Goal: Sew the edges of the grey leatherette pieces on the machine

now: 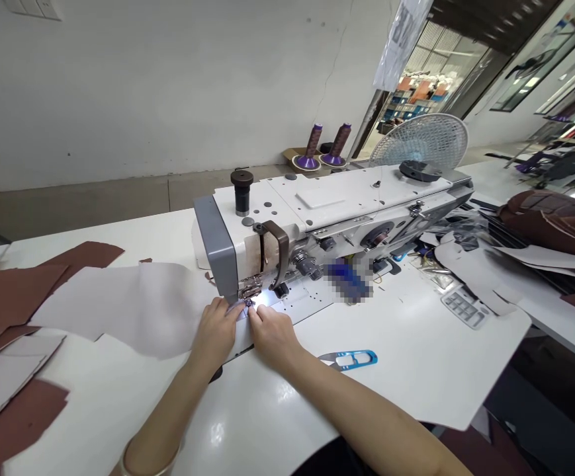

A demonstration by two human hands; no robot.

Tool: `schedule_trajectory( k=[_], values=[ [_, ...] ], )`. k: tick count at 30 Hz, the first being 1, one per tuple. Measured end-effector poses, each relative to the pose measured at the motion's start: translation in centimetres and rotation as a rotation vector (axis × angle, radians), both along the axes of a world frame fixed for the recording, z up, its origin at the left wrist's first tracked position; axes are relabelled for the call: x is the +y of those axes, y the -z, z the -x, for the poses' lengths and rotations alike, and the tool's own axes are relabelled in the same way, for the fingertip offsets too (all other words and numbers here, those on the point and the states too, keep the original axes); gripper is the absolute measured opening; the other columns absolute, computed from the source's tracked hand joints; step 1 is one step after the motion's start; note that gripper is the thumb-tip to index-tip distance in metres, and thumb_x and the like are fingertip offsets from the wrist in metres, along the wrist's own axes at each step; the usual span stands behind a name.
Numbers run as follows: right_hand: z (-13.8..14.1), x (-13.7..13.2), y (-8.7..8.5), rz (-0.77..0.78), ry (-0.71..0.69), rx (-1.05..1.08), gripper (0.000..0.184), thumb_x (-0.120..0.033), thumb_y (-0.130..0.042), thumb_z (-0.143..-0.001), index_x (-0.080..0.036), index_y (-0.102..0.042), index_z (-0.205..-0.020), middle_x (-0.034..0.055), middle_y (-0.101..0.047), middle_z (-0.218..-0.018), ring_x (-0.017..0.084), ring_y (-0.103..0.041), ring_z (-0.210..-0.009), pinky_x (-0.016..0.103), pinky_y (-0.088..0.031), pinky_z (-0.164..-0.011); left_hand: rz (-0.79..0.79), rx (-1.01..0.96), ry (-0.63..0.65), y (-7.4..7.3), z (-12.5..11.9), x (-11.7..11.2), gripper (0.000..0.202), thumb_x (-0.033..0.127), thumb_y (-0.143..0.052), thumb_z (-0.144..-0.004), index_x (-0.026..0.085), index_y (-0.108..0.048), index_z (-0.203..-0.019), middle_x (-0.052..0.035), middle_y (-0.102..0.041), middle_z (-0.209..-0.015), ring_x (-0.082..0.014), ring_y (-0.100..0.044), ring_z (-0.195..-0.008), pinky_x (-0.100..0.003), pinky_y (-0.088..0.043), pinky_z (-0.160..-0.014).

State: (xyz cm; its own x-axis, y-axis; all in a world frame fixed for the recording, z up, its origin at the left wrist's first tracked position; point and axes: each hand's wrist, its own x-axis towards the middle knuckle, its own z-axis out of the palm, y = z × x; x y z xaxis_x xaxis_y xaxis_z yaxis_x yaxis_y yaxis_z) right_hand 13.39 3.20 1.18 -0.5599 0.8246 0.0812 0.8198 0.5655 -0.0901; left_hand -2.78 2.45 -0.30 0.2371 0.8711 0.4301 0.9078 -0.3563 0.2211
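Observation:
A white industrial sewing machine stands on the white table. A pale grey cut piece of material lies under its presser foot, lit by the machine's lamp. My left hand rests on that piece just left of the needle, fingers curled down onto it. My right hand pinches the piece's edge right at the foot.
Brown and grey cut pieces are stacked at the left. Blue thread snips lie right of my right forearm. A control panel, more pieces and a fan sit at the right. Two purple thread cones stand behind the machine.

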Motion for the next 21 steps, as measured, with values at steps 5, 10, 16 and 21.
schedule_trajectory(
  k=[5, 10, 16, 21],
  values=[
    [0.1, 0.0, -0.2, 0.004, 0.007, -0.007, 0.019, -0.009, -0.039, -0.086, -0.017, -0.051, -0.1, 0.005, -0.054, -0.083, 0.015, -0.049, -0.07, 0.027, -0.025, -0.051, -0.001, 0.044, -0.016, 0.1, 0.0, 0.0, 0.034, 0.01, -0.04, -0.085, 0.021, -0.064, -0.107, -0.0106, -0.063, -0.102, -0.0254, -0.051, -0.097, -0.04, -0.045, -0.08],
    [0.2, 0.0, -0.2, 0.005, 0.018, -0.01, 0.018, -0.009, -0.039, -0.086, -0.018, -0.051, -0.097, 0.0046, -0.054, -0.083, 0.015, -0.05, -0.071, 0.026, -0.026, -0.052, -0.013, 0.148, -0.049, -0.5, -0.1, -0.2, 0.033, 0.012, -0.042, -0.085, 0.021, -0.063, -0.108, -0.0102, -0.065, -0.101, -0.0262, -0.052, -0.099, -0.041, -0.043, -0.082],
    [0.2, 0.1, -0.5, 0.047, 0.035, -0.006, 0.018, -0.007, -0.039, -0.084, -0.018, -0.051, -0.092, 0.0046, -0.055, -0.086, 0.015, -0.051, -0.074, 0.026, -0.027, -0.052, -0.044, 0.375, -0.261, -3.8, 4.2, -0.6, 0.031, 0.008, -0.042, -0.08, 0.013, -0.064, -0.101, -0.0165, -0.065, -0.101, -0.0314, -0.052, -0.108, -0.048, -0.037, -0.092],
    [0.0, 0.0, -0.7, 0.041, 0.016, 0.03, 0.017, -0.009, -0.039, -0.087, -0.018, -0.052, -0.092, 0.0051, -0.056, -0.087, 0.015, -0.051, -0.075, 0.026, -0.029, -0.054, -0.065, 0.401, -0.464, -9.7, 11.9, -3.1, 0.033, 0.01, -0.032, -0.081, 0.013, -0.061, -0.095, -0.0126, -0.064, -0.103, -0.0255, -0.055, -0.102, -0.04, -0.042, -0.084]
  ],
)
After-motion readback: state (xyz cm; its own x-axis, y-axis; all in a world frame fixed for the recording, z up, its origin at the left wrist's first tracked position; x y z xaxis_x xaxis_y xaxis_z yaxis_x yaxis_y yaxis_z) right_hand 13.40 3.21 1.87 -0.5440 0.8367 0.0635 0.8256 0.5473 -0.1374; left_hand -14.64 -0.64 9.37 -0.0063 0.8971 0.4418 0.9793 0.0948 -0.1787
